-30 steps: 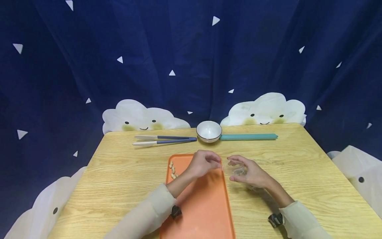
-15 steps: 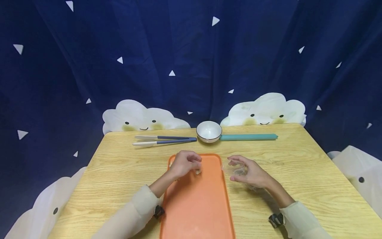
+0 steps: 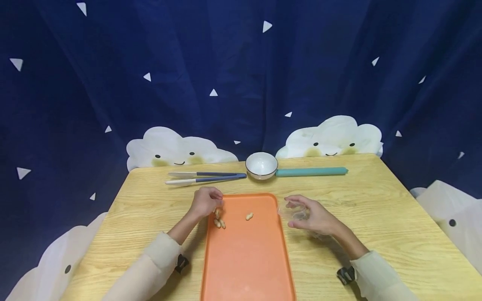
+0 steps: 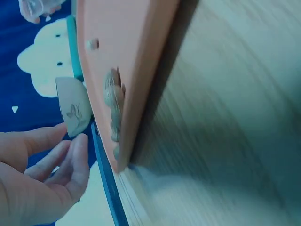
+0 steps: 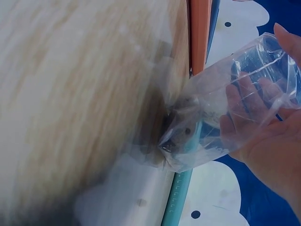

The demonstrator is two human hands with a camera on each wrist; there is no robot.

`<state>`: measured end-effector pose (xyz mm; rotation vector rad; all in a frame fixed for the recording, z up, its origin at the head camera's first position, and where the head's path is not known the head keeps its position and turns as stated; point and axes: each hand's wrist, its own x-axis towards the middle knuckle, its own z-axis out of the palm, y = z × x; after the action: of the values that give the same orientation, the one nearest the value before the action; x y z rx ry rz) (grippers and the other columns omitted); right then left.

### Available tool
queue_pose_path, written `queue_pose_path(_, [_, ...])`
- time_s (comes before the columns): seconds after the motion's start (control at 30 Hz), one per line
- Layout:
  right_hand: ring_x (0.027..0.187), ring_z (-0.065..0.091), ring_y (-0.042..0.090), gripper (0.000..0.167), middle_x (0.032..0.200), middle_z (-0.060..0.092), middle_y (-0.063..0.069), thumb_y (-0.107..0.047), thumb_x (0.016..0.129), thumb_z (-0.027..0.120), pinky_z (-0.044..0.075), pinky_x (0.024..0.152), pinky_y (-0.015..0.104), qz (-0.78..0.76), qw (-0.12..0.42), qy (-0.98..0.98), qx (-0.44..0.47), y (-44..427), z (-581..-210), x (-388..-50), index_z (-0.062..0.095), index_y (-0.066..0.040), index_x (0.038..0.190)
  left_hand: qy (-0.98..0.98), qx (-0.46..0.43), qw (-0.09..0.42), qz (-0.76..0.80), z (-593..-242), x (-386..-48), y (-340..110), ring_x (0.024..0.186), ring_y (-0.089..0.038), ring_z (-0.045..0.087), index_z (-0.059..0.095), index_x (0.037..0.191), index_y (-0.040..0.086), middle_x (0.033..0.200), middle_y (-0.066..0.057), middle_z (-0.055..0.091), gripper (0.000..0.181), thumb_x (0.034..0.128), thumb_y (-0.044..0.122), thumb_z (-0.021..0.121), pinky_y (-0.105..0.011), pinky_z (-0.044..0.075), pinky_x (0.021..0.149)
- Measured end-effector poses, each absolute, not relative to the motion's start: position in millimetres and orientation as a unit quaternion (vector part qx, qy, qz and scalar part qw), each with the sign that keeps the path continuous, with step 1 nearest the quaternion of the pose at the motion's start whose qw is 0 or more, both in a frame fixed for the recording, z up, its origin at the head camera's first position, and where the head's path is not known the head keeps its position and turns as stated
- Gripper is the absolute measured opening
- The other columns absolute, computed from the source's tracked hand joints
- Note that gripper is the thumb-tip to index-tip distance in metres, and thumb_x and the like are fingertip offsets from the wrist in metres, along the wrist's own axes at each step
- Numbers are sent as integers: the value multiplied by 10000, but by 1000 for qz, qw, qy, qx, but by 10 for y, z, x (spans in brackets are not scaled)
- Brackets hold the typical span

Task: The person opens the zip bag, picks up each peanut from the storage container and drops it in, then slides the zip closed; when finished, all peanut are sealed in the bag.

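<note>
My left hand (image 3: 205,202) hovers at the far left corner of the orange tray (image 3: 250,259), beside several peanuts (image 3: 217,223). The left wrist view shows this hand (image 4: 44,174) with thumb and fingers apart and nothing between them; peanuts (image 4: 114,96) line the tray's side. A lone peanut (image 3: 249,216) lies farther right on the tray. Right of the tray, my right hand (image 3: 318,218) holds a clear plastic bag (image 3: 297,212), fingers and thumb curved round its mouth. In the right wrist view the bag (image 5: 211,106) hangs from the hand (image 5: 275,150).
Behind the tray stands a white bowl (image 3: 261,164) with a dark rim. Blue and white tongs (image 3: 211,178) lie to its left, and a teal rod (image 3: 312,172) to its right. A dark blue curtain (image 3: 241,62) hangs behind the wooden table (image 3: 150,217).
My left hand has moved left from beside the bag to the tray's far left corner. The lone peanut, by its fingers half a second ago, now lies uncovered. The right hand holds its place.
</note>
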<state>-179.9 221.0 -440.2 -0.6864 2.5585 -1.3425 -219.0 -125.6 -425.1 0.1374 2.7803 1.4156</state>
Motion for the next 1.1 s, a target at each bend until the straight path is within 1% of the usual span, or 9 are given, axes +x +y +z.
queue_pose_path(0.1, [1165, 549, 348, 667, 1245, 602, 144, -263, 799, 762, 494, 843, 359, -449, 84, 859, -230, 2208, -4387, -1794, 456, -86, 1364, 903, 26, 11, 428, -4263, -2202, -1312, 685, -185, 651, 702, 859, -58, 775, -143, 704, 96, 772, -18, 709, -242, 503, 574])
queue_pose_path(0.23, [1173, 542, 354, 669, 1250, 599, 137, -266, 797, 763, 492, 845, 378, -451, 88, 859, -226, 2203, -4382, -1796, 455, -88, 1364, 926, 33, 3, 377, -4292, -2212, -1352, 605, -173, 624, 713, 810, -53, 734, -143, 704, 54, 766, -34, 687, -252, 493, 535])
queue_pose_path(0.37, [1181, 533, 359, 672, 1256, 593, 142, -265, 798, 761, 501, 838, 358, -453, 92, 858, -225, 2200, -4385, -1796, 452, -84, 1366, 941, 51, -11, 335, -4327, -2210, -1353, 609, -179, 627, 718, 759, -25, 714, -117, 709, 36, 759, -17, 683, -276, 506, 556])
queue_pose_path(0.43, [1171, 542, 355, 669, 1250, 597, 144, -262, 798, 762, 503, 837, 335, -451, 88, 859, -228, 2197, -4386, -1797, 453, -85, 1365, 944, 54, -18, 324, -4341, -2211, -1348, 660, -190, 634, 715, 733, -7, 707, -95, 707, 28, 755, -5, 697, -288, 510, 594])
queue_pose_path(0.5, [1159, 552, 351, 668, 1245, 600, 145, -265, 798, 762, 504, 834, 314, -449, 84, 859, -231, 2194, -4385, -1798, 455, -87, 1364, 947, 55, -28, 316, -4353, -2214, -1341, 682, -206, 639, 706, 689, 8, 687, -76, 702, 53, 741, 5, 715, -307, 515, 612])
queue_pose_path(0.67, [1141, 564, 350, 668, 1237, 604, 147, -280, 797, 762, 508, 825, 290, -448, 79, 858, -237, 2193, -4385, -1798, 458, -88, 1359, 955, 67, -40, 287, -4383, -2231, -1314, 659, -227, 631, 673, 615, 35, 648, -57, 679, 112, 702, -11, 727, -338, 516, 618])
queue_pose_path(0.83, [1143, 559, 352, 667, 1237, 603, 149, -273, 797, 762, 512, 818, 279, -450, 80, 857, -237, 2195, -4392, -1799, 458, -81, 1358, 962, 79, -41, 257, -4411, -2240, -1263, 692, -249, 653, 675, 638, 44, 668, -56, 680, 108, 720, -23, 698, -359, 532, 628])
queue_pose_path(0.97, [1150, 554, 354, 671, 1243, 601, 151, -272, 796, 764, 513, 819, 281, -452, 85, 856, -234, 2197, -4397, -1802, 456, -79, 1360, 966, 71, -23, 249, -4416, -2237, -1242, 713, -257, 664, 686, 662, 50, 693, -48, 689, 118, 771, 6, 703, -357, 539, 630])
queue_pose_path(1.1, [1151, 556, 351, 669, 1241, 603, 143, -278, 794, 766, 510, 822, 288, -451, 84, 858, -233, 2201, -4399, -1802, 460, -87, 1358, 966, 65, -9, 250, -4404, -2243, -1247, 719, -245, 655, 681, 669, 54, 694, -40, 684, 120, 775, 16, 719, -352, 535, 647])
